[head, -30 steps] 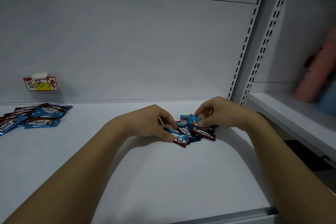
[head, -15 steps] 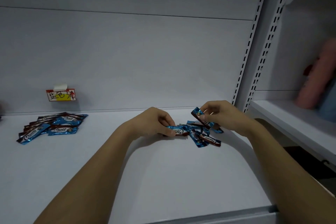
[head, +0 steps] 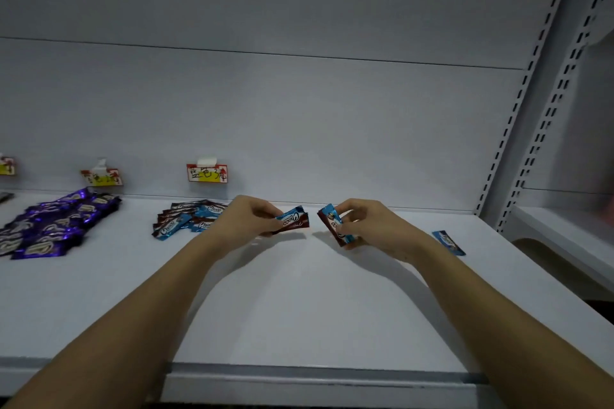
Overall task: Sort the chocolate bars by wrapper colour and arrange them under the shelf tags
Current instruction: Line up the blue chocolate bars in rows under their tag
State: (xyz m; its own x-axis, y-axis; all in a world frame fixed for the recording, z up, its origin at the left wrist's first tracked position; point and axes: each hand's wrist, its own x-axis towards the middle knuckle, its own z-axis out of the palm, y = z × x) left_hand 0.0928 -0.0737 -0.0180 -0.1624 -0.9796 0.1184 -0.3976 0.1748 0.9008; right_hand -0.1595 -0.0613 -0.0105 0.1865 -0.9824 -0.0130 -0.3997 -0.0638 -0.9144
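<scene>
My left hand (head: pixel 247 217) grips a blue-and-brown Choco bar (head: pixel 294 221) just above the white shelf (head: pixel 299 302). A second blue-and-brown bar (head: pixel 329 221), tilted on end, is pinched in my right hand (head: pixel 367 226). A pile of blue bars (head: pixel 186 221) lies under the middle red-and-yellow tag (head: pixel 207 173), just left of my left hand. One blue bar (head: pixel 448 242) lies alone on the shelf, right of my right wrist. Purple bars (head: pixel 56 226) are heaped under another tag (head: pixel 103 177) at the left.
A third tag (head: pixel 6 166) shows at the far left edge. Slotted white uprights (head: pixel 518 109) close the shelf on the right, with a neighbouring shelf (head: pixel 564 229) beyond. The shelf's front edge (head: pixel 315 375) runs across the bottom.
Both hands have lifted off the small heap, each with a blue bar. They have moved left towards the blue pile; one bar stays on the shelf. The view has swung left, showing the purple bars.
</scene>
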